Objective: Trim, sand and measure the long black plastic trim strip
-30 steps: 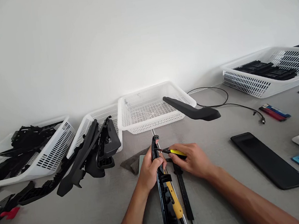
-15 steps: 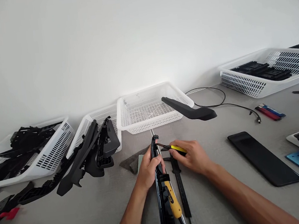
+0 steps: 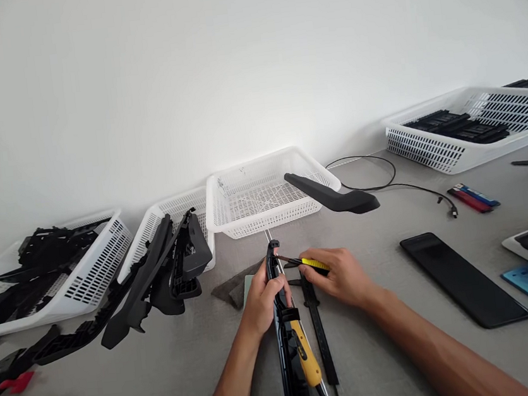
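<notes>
**Steady the trim, keep the tool tip light**

Now, working from your left: the white basket (image 3: 62, 272) of black plastic parts and the loose trim pieces (image 3: 167, 266) leaning on the next basket sit well apart from your hands, so leave them be. Your left hand (image 3: 261, 300) is wrapped closed around the long black trim strip (image 3: 289, 354), which stands on edge on the grey table (image 3: 397, 361), running away from you toward the empty basket (image 3: 263, 192). Keep that grip firm near the top clip, because that is where the force lands. Your right hand (image 3: 342, 278) is pinched shut on the small yellow-handled tool (image 3: 307, 262), its tip touching the strip's upper end. Probably best to press in short, shallow strokes, wrist braced on the table. The yellow screwdriver (image 3: 305, 355) lies just beside the strip; mind it doesn't roll.
</notes>
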